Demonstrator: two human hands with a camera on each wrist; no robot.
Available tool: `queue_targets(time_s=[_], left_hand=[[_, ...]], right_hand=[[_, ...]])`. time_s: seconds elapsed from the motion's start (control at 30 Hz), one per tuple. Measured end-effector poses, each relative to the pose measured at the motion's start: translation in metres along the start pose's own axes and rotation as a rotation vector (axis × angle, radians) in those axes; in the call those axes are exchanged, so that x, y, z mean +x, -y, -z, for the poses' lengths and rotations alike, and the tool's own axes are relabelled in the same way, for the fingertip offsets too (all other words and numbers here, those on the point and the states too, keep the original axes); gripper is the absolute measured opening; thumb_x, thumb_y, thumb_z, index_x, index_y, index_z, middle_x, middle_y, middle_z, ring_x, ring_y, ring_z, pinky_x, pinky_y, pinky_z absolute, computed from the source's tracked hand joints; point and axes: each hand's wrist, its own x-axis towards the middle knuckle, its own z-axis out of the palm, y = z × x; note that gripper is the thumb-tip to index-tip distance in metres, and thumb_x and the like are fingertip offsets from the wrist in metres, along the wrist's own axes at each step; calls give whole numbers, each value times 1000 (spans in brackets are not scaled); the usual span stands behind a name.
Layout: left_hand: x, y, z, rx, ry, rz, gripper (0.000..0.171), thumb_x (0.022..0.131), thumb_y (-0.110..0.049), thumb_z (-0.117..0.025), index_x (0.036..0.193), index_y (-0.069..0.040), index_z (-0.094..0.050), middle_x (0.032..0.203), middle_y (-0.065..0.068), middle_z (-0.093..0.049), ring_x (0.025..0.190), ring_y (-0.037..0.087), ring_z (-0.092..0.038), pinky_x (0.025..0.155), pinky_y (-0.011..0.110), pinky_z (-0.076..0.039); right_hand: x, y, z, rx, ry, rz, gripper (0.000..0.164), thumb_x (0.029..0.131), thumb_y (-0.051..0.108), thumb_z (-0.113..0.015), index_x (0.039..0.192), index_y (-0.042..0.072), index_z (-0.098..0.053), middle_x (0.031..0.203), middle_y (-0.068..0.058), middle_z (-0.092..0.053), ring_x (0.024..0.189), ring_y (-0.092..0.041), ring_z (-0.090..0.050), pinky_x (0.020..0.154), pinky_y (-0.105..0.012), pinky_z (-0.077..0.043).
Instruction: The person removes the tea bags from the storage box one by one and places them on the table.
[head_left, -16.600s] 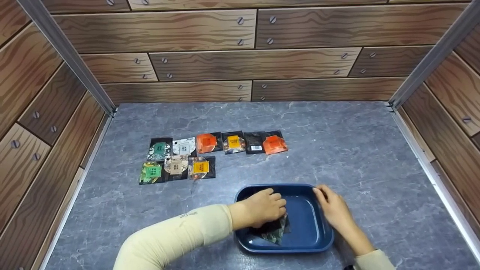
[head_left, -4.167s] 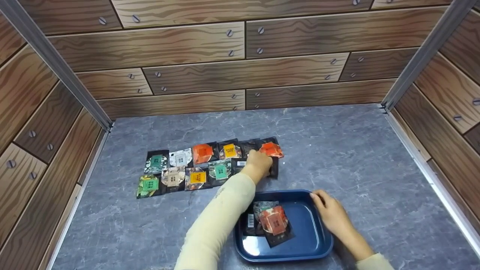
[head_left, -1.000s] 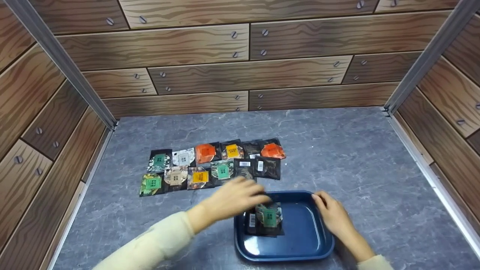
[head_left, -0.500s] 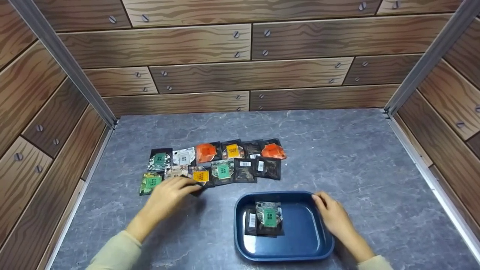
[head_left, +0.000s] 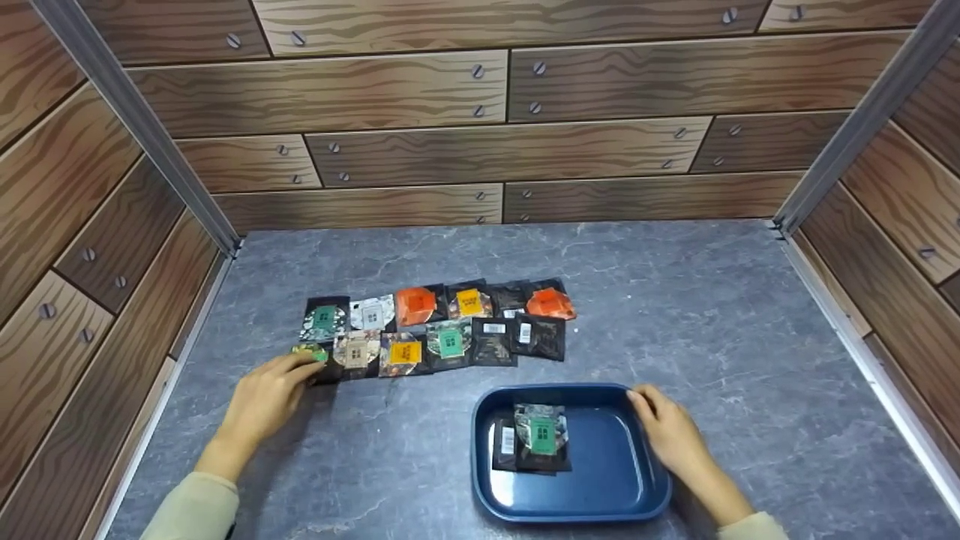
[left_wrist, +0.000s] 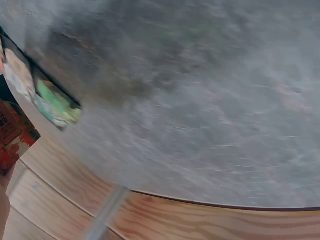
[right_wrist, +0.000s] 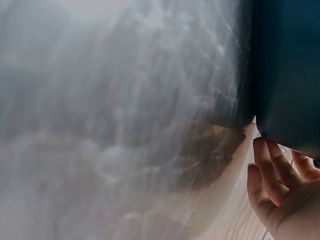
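Note:
My left hand is at the left end of the front row of sachets, over the green-fronted sachet. In the left wrist view its fingers hold a flat red sachet; from the head view that sachet's printed face is hidden. My right hand grips the blue tray at its far right corner, thumb at the rim and fingers against the outer wall. Inside the tray lie a sachet with a teal label and, partly under it, a black sachet with a barcode.
Two rows of sachets lie edge to edge beyond the tray, including an orange one, a white one and a black one. Grey marbled tabletop surrounds them. Wood-patterned panels enclose the back and sides.
The front row has grown rightward by several sachets. A red sachet has left the tray pile. My left hand has swung from the tray to the row's left end; my right hand stays put.

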Motion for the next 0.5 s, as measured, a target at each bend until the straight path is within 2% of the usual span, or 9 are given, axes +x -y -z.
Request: queue_targets(time_s=[0.07, 0.2, 0.33, 0.43, 0.5], left_hand=[[-6, 2, 1, 6, 44, 42, 37, 79, 4, -74, 113, -8, -73, 116, 11, -69, 102, 36, -66, 84, 52, -55], [-11, 4, 0, 9, 177, 108, 38, 82, 1, -70, 119, -7, -70, 121, 14, -67, 106, 38, -65, 84, 53, -54], [-14, 5, -3, -11, 303, 169, 39, 85, -3, -69, 123, -7, -68, 124, 16, -65, 97, 39, -65, 70, 49, -57], [-16, 4, -4, -31, 368, 204, 41, 85, -7, -70, 125, -8, -67, 126, 18, -64, 95, 41, -65, 69, 51, -57], [-18, 3, -5, -46, 400, 212, 42, 84, -10, -72, 126, -8, -67, 127, 18, -63, 99, 43, -64, 73, 55, -56]], right_hand=[[0, 0, 0, 0, 1, 2, 28, 106, 28, -47, 112, 8, -65, 89, -5, -65, 80, -22, -58, 75, -46, -49], [0, 0, 2, -1, -3, 2, 27, 106, 28, -47, 110, 8, -65, 87, -5, -64, 78, -22, -57, 73, -45, -48], [1, 1, 2, -1, -5, 6, 27, 106, 28, -47, 108, 9, -65, 85, -5, -63, 75, -22, -55, 71, -43, -47], [0, 1, 0, 3, -2, 6, 27, 106, 28, -47, 108, 9, -65, 87, -5, -63, 76, -22, -55, 71, -43, -48], [0, 0, -1, 7, -3, 4, 26, 106, 28, -47, 109, 8, -65, 87, -6, -64, 77, -22, -56, 72, -43, -48]])
